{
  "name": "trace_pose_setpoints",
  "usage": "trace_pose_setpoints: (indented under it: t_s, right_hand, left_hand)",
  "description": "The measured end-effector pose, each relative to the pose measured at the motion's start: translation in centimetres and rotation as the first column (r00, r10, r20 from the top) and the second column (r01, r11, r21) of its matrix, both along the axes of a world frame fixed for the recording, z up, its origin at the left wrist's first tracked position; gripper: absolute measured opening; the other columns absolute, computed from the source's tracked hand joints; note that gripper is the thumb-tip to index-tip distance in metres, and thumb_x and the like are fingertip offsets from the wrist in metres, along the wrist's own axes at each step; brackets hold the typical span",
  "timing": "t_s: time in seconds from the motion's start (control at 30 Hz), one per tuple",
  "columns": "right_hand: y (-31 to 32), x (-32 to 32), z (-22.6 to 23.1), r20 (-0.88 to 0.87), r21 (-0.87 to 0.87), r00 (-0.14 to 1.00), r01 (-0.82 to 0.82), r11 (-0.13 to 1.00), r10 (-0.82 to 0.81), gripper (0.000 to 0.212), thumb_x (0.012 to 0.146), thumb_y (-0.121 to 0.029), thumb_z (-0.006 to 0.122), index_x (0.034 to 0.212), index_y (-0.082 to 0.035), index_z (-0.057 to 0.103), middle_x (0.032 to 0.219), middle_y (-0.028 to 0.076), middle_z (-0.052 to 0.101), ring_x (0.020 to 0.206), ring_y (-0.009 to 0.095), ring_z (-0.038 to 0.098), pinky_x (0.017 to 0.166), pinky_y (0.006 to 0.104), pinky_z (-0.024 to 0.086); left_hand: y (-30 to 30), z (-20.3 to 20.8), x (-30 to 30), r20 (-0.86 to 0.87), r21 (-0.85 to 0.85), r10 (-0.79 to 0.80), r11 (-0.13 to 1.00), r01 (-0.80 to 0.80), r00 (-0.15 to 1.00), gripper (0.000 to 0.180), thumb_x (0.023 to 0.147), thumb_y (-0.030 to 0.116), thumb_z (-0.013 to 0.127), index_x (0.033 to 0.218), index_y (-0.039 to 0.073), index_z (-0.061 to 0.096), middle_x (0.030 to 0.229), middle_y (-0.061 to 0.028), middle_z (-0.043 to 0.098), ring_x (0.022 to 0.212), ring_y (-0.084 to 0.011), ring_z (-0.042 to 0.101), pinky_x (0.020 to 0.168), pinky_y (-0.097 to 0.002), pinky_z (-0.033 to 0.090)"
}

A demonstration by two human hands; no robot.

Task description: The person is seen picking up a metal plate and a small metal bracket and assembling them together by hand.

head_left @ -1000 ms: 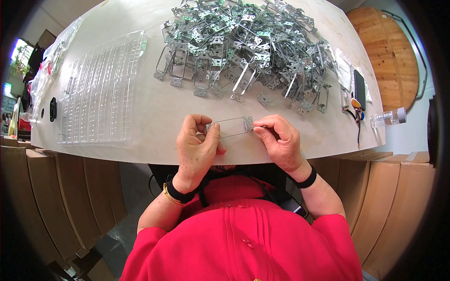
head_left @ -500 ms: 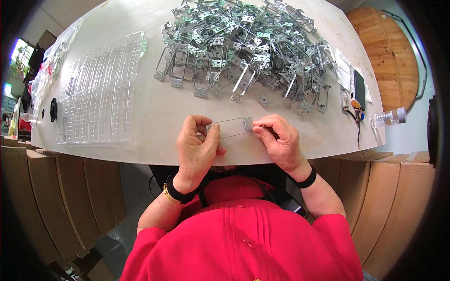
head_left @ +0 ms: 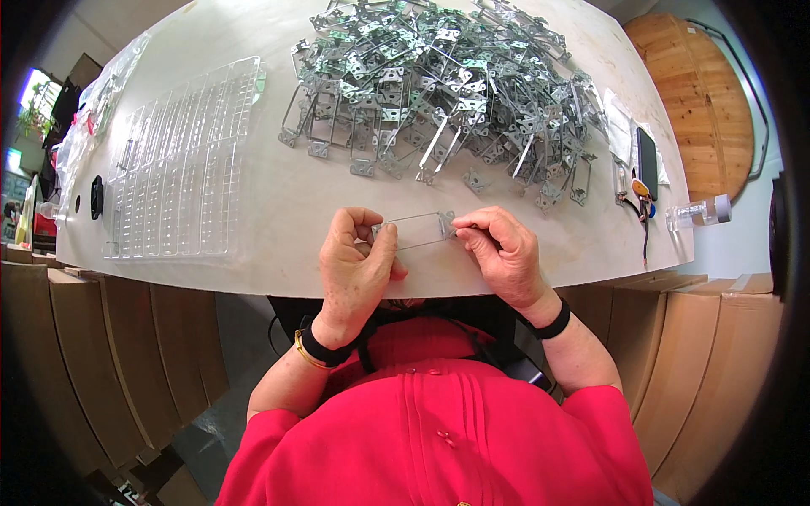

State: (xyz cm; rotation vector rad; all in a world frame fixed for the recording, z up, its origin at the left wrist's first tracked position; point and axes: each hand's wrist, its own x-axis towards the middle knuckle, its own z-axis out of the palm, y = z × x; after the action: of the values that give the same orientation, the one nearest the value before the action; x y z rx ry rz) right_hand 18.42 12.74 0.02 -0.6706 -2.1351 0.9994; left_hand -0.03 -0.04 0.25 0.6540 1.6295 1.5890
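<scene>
Between my two hands, above the near edge of the table, is a thin rectangular metal frame with small plates (head_left: 445, 224) at its ends. My left hand (head_left: 356, 255) pinches its left end between thumb and fingers, covering part of that plate. At the other end, my right hand (head_left: 503, 255) has thumb and forefinger closed on the right plate's edge. Beyond my hands lies a big tangled pile of similar metal frames (head_left: 439, 84), with plates and rods jutting out at many angles.
A clear plastic tray with rows of compartments (head_left: 173, 181) lies on the left of the white table (head_left: 278, 219). At the right are a dark phone (head_left: 646, 160), pliers (head_left: 643, 192) and a clear cylindrical container (head_left: 699, 212). Cardboard boxes (head_left: 135, 354) stand below both sides.
Almost nothing has moved. My right fingertips shift very slightly at the right plate, while both hands keep hold of the metal frame.
</scene>
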Motion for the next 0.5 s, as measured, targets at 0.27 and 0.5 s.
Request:
trace_pose_setpoints:
  t_s: [0.27, 0.5]
  right_hand:
    - [-0.01, 0.07, -0.21, -0.008, -0.067, 1.000, 0.010, 0.998, -0.010, 0.013, 0.092, 0.000, 0.079, 0.103, -0.003, 0.073, 0.093, 0.010, 0.072, 0.080, 0.023, 0.071, 0.071, 0.0319, 0.056]
    - [0.04, 0.00, 0.18, 0.001, 0.033, 1.000, -0.012, 0.999, 0.012, 0.014, 0.092, 0.003, 0.077, 0.104, -0.003, 0.073, 0.094, 0.010, 0.073, 0.082, 0.023, 0.071, 0.072, 0.0323, 0.057]
  left_hand:
    - [0.03, -0.23, 0.03, -0.018, 0.007, 0.003, 1.000, -0.003, 1.000, 0.020, 0.102, 0.001, 0.067, 0.116, -0.004, 0.053, 0.099, -0.0089, 0.059, 0.062, -0.0131, 0.069, 0.052, -0.0236, 0.055]
    - [0.05, -0.08, 0.22, -0.007, 0.031, 0.042, 0.999, -0.042, 0.999, 0.017, 0.101, 0.002, 0.068, 0.111, -0.003, 0.056, 0.087, -0.0064, 0.062, 0.060, -0.0096, 0.067, 0.051, -0.0232, 0.052]
